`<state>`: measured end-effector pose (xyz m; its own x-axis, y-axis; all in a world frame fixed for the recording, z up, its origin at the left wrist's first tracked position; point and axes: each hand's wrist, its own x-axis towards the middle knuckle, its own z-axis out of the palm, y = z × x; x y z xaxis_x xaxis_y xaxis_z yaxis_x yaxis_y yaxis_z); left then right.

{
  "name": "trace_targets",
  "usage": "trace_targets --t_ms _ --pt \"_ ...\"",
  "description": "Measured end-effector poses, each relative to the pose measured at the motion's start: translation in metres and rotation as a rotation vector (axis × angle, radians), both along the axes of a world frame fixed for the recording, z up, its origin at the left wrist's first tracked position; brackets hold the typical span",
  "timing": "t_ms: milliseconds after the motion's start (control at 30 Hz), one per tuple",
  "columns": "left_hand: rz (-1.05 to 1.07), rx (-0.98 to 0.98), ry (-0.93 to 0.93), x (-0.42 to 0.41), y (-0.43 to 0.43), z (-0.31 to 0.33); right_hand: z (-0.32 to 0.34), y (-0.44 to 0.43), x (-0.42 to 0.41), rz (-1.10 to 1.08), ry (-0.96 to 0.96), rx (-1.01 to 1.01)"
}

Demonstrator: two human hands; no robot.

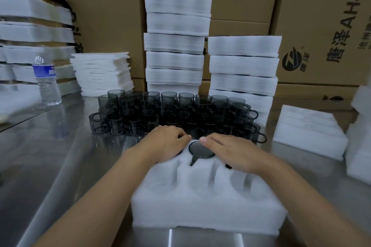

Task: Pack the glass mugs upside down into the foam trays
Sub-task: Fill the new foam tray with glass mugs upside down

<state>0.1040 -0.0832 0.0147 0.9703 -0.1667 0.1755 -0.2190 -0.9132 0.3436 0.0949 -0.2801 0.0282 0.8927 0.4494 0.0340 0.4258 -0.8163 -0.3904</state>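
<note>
Glass mugs (174,110) crowd the steel bench (60,156) at twelve o'clock; cardboard boxes (321,26) behind read "AH4.0". Palms down, the left hand (166,142) and right hand (230,150) lie flat on mugs in the foam tray (200,212).

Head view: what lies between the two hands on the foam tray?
In the head view, an upside-down glass mug sits between the left hand and right hand, in the foam tray, middle far pocket, handle toward the person.
</note>
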Motion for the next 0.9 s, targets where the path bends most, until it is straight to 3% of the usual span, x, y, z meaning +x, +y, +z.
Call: trace_targets --t_ms 133,400,533,900 --pt "-0.020 -0.051 -0.066 -0.004 -0.001 -0.001 -0.001 -0.001 0.001 -0.002 -0.002 0.008" --pt "-0.173 -0.121 -0.550 -0.018 -0.005 0.003 -0.006 -0.001 0.003 0.014 -0.081 0.026" --pt "-0.225 -0.084 -0.742 -0.023 -0.007 0.008 -0.006 -0.001 0.003 0.012 -0.188 0.146" --pt "-0.427 0.119 -0.820 -0.035 -0.014 0.016 -0.010 -0.005 0.005 0.126 -0.299 0.365"
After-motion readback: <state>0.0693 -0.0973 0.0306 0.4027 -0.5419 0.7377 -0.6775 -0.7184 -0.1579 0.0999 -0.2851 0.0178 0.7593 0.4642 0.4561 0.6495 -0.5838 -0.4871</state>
